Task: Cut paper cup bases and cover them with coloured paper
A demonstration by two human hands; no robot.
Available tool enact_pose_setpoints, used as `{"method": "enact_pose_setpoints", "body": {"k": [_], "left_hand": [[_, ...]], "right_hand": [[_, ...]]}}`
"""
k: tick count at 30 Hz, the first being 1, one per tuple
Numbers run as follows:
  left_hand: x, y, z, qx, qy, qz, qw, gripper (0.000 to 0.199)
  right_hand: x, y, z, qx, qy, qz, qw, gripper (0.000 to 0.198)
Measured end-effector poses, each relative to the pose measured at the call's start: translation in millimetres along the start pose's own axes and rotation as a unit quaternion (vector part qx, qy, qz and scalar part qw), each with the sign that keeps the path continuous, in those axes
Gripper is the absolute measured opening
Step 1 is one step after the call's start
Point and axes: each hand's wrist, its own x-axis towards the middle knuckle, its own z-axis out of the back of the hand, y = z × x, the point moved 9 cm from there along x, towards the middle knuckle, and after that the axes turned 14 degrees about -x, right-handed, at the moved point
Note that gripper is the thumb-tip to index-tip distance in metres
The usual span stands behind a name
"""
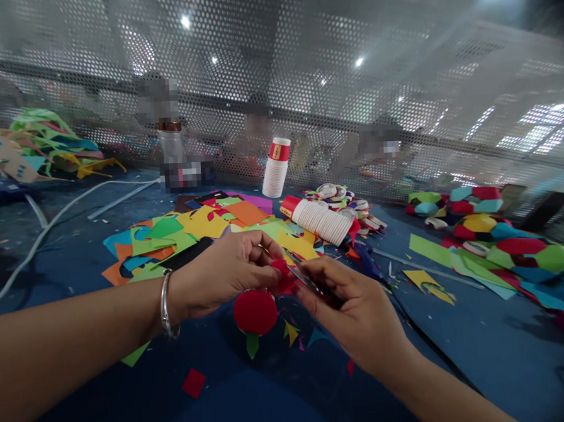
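Over the blue table (145, 407), my left hand (228, 270) pinches a small piece of red paper (283, 276). My right hand (353, 308) is closed around a pair of scissors (309, 279), whose blades are at the edge of that paper. The scissors' handles are mostly hidden in my palm. Just below my left hand lies a red disc (255, 312) with a green leaf-shaped piece (252, 345) sticking out from its lower edge. A red paper square (194, 382) lies nearer to me, among small scraps.
Behind my hands spreads a pile of coloured paper (170, 232). One stack of paper cups (276, 167) stands upright; another stack (323, 220) lies on its side. Coloured paper crafts (515, 246) sit at right, a black cable (431, 342) nearby. A perforated metal screen (303, 65) rises behind.
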Motion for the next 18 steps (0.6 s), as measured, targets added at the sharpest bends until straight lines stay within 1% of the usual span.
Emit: {"method": "enact_pose_setpoints", "body": {"k": [2, 3, 6, 10, 13, 18], "left_hand": [[-0.6, 1.7, -1.7, -0.016, 0.007, 0.005, 1.000, 0.029], [-0.9, 2.5, -2.5, -0.024, 0.010, 0.007, 1.000, 0.029], [-1.6, 2.8, -3.2, -0.020, 0.006, 0.001, 1.000, 0.027], [-3.1, -1.9, -9.5, -0.008, 0.018, -0.026, 0.999, 0.015], [-6.3, -5.7, -14.0, 0.023, 0.027, -0.042, 0.998, 0.012], [-13.1, -9.4, -17.4, 0.094, 0.035, -0.071, 0.992, 0.018]], "right_hand": [[0.0, -3.1, 1.2, -0.005, -0.004, -0.015, 1.000, 0.005], [0.2, -4.7, 1.2, -0.004, -0.002, -0.024, 1.000, 0.005], [1.3, -7.5, 1.5, 0.014, 0.003, -0.050, 0.999, 0.012], [3.3, -8.3, 3.8, 0.033, -0.005, -0.073, 0.997, 0.016], [4.2, -7.9, 4.7, 0.029, -0.007, -0.079, 0.996, 0.016], [3.5, -7.6, 4.9, 0.032, -0.012, -0.084, 0.996, 0.013]]}}
